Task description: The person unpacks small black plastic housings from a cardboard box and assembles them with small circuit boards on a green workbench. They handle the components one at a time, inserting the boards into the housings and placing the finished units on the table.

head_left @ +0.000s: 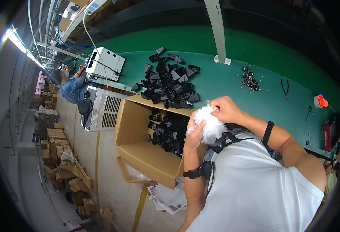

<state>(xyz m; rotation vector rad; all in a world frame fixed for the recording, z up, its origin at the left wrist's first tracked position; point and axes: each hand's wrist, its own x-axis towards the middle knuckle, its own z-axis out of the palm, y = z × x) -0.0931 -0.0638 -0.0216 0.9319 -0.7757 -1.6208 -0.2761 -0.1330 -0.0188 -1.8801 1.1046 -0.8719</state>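
A crumpled, translucent white plastic bag (212,125) is bunched up between my two hands, close to my body at the bench's near edge. My left hand (193,133) wraps around its left side with the fingers closed. At the top of the bag my right hand (227,110) pinches the gathered plastic. What the bag contains, if anything, I cannot make out. Just beyond and to the left, a heap of black angular plastic parts (172,79) lies on the green bench (220,83). An open cardboard box (148,152) beside my left hand holds more such black parts.
Small metal-tipped parts (250,80) form a pile on the bench's right, near pliers (285,89) and an orange tape roll (321,101). A metal post (217,31) rises from the bench. A white machine (105,63) stands left, with a person (72,87) beyond. Cartons (57,143) line the floor.
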